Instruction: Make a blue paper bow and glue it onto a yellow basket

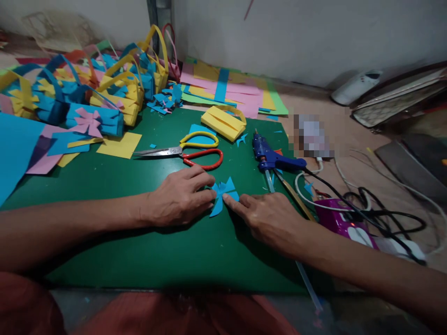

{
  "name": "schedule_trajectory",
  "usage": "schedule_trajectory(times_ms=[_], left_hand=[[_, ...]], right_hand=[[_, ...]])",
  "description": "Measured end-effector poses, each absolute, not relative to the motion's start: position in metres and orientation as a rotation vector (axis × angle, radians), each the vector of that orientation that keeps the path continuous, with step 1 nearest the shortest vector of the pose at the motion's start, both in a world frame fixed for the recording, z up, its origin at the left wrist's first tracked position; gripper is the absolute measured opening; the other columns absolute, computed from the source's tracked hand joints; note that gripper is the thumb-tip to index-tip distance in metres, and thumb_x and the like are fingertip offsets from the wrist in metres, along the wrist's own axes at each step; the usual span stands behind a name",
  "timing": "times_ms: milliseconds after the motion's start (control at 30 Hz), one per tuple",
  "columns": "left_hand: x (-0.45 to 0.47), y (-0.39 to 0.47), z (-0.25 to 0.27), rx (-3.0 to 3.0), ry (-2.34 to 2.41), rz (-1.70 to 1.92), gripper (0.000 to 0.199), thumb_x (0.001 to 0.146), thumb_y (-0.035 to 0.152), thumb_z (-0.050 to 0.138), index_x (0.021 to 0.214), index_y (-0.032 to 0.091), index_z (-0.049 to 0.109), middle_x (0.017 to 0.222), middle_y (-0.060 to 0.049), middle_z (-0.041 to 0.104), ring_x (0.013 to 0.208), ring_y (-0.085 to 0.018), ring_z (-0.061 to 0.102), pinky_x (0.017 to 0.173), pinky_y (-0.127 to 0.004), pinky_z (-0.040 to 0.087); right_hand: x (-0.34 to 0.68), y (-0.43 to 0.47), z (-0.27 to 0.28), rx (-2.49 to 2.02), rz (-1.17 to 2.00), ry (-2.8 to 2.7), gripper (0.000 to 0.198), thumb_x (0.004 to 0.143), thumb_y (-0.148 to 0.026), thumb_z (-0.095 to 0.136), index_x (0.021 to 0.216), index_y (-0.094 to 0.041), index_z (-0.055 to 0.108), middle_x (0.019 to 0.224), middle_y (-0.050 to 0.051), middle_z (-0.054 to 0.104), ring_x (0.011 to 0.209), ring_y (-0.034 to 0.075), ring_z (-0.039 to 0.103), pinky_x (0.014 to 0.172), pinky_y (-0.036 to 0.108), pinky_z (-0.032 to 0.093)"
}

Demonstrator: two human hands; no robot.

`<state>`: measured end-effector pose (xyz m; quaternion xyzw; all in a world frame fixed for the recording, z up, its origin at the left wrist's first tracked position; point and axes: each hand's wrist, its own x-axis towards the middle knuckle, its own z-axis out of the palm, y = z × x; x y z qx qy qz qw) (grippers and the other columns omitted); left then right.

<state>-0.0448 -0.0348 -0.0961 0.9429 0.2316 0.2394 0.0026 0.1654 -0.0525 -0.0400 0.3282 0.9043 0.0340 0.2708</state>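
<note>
A small blue paper flower (221, 190) with several cut petals lies on the green table board (146, 260). My left hand (181, 195) rests palm down at its left side, fingers bent and closed on the petals' edge; the fingertips partly cover them. From the right, my right hand (267, 211) presses its outstretched index fingertip on the flower's middle, the other fingers curled back. Just beyond my left hand lie scissors (179, 151) with one yellow and one red handle. A blue glue gun (274, 156) lies beyond my right hand, a clear glue stick in it.
Finished paper handbags (115, 100) crowd the back left. One yellow paper bag (223, 123) stands behind the scissors. Coloured paper sheets (240, 95) lie at the back. A purple box (335, 216) with tangled cables is at right. Blue scraps (165, 98) lie heaped near the bags.
</note>
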Motion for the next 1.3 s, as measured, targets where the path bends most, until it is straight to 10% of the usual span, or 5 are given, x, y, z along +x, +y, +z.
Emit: schedule_trajectory(times_ms=[167,600,833,1300], left_hand=[[-0.044,-0.035,-0.096,2.967,0.769,0.68,0.024,0.092,0.027,0.043,0.104,0.015,0.06,0.114,-0.013,0.059,0.11,-0.027,0.048,0.085,-0.042,0.046],[-0.044,-0.035,-0.096,2.928,0.737,0.735,0.029,0.093,0.036,0.042,0.095,0.017,0.064,0.094,-0.01,0.064,0.085,-0.021,0.053,0.076,-0.037,0.045],[-0.045,-0.033,-0.098,2.91,0.764,0.672,0.041,0.088,0.05,0.048,0.105,0.015,0.062,0.128,-0.016,0.048,0.122,-0.035,0.037,0.096,-0.052,0.038],[-0.043,-0.032,-0.099,2.919,0.709,0.583,0.044,0.088,0.051,0.046,0.108,0.014,0.06,0.132,-0.018,0.043,0.128,-0.037,0.031,0.103,-0.053,0.033]], right_hand=[[0.173,-0.051,-0.046,0.83,0.133,2.559,0.039,0.082,-0.01,0.044,0.121,-0.015,0.05,0.075,0.007,0.065,0.057,0.016,0.056,0.046,0.031,0.011],[0.18,-0.031,-0.047,0.755,0.216,2.702,0.035,0.081,-0.01,0.049,0.114,-0.02,0.057,0.081,0.007,0.061,0.067,0.017,0.055,0.047,0.029,0.017],[0.185,-0.031,-0.053,0.604,0.304,2.786,0.038,0.079,-0.009,0.05,0.117,-0.013,0.055,0.085,0.009,0.06,0.073,0.02,0.051,0.055,0.029,0.032],[0.188,-0.027,-0.058,1.008,-0.287,2.91,0.049,0.07,0.003,0.044,0.109,-0.02,0.063,0.098,0.01,0.056,0.088,0.02,0.051,0.068,0.029,0.042]])
